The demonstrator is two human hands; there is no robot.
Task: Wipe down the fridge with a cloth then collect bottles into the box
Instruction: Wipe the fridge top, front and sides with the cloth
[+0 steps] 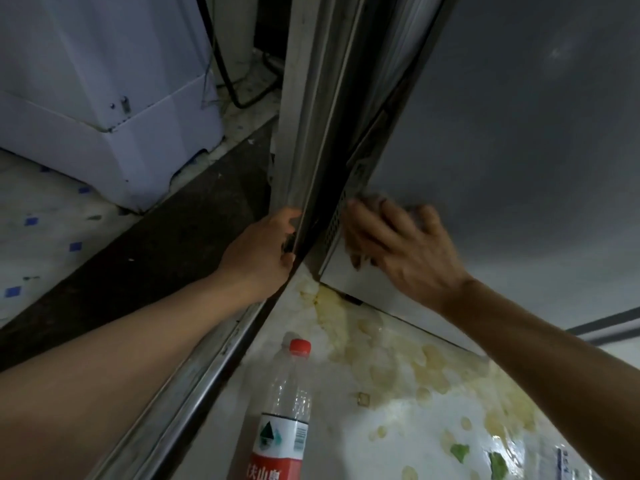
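The grey fridge wall point(519, 140) fills the upper right. My right hand point(401, 247) is pressed against its lower corner with fingers spread, motion-blurred; a bit of greyish cloth point(379, 199) shows under the fingertips. My left hand point(261, 249) grips the edge of the open fridge door point(311, 109), thumb and fingers curled round its seal. A clear plastic bottle point(282, 407) with a red cap and red-and-white label stands on the floor below, between my forearms.
A white appliance point(104, 91) stands at the upper left with black cables point(228, 81) behind it. The floor point(398, 403) under the fridge is pale with yellowish stains and green patches. A dark strip of floor point(156, 244) runs diagonally on the left.
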